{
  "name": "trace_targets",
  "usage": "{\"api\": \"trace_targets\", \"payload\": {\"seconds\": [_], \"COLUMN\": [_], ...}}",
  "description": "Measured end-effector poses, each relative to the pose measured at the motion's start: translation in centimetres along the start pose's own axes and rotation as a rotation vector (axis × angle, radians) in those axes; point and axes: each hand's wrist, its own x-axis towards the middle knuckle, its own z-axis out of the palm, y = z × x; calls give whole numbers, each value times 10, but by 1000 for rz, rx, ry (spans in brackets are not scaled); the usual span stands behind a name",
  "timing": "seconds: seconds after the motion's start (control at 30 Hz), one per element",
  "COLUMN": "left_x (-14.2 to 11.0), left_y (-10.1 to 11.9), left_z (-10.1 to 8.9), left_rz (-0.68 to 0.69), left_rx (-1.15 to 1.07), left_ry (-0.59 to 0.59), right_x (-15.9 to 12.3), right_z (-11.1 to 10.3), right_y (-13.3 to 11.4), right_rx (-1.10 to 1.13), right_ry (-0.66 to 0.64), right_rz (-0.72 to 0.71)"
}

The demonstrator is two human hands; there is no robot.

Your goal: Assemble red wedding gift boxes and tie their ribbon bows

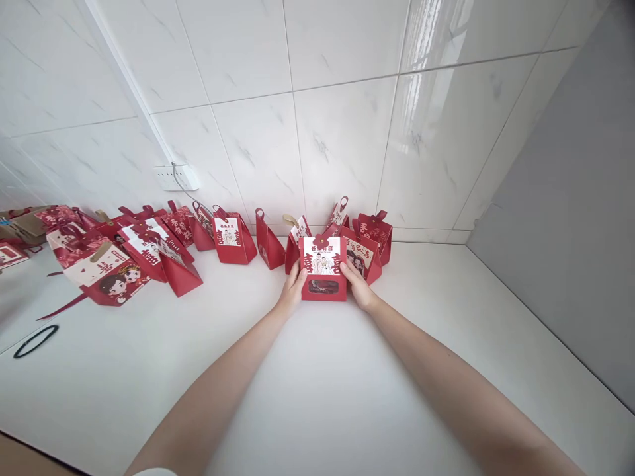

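Note:
Between my two hands stands a red gift box (323, 268) with a white printed panel, a red flower-shaped closure on top and a small dark window low on its front. My left hand (292, 287) grips its left side, and my right hand (358, 284) grips its right side. Close behind it are more red gift boxes, one with a cartoon couple (364, 256) and one with a ribbon loop (378, 228). A tilted box (270, 244) is to the left of my left hand. The fingers behind the held box are partly hidden.
Several red gift boxes (228, 239) line the white table (297, 396) along the tiled wall (248, 145), piling up at left. A black ring (36, 341) lies at far left. A power socket (176, 178) with a cable is on the wall. A grey panel (565, 218) bounds the right side.

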Motion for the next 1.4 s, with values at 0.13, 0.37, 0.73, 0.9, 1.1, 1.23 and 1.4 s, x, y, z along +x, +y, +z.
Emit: {"api": "trace_targets", "payload": {"seconds": [0.13,0.37,0.73,0.9,1.1,1.23,1.4], "left_x": [4,8,7,5,5,5,6], "left_y": [4,3,9,11,9,8,5], "left_z": [-11,-25,-29,-27,-27,-27,-26], "left_rz": [-80,-163,-181,-185,-186,-190,-161], "left_rx": [-8,15,24,9,12,9,6], "left_ry": [-109,-275,-343,-339,-320,-321,-321], "right_x": [2,-12,-17,-18,-16,-15,-15], "right_z": [-3,4,17,13,9,8,7], "right_y": [-1,-13,-27,-35,-33,-35,-40], "right_rx": [-67,-267,-922,-916,-899,-937,-942], "right_ry": [31,283,417,315,290,297,282], "right_rz": [-47,-220,-588,-521,-510,-510,-528]}}
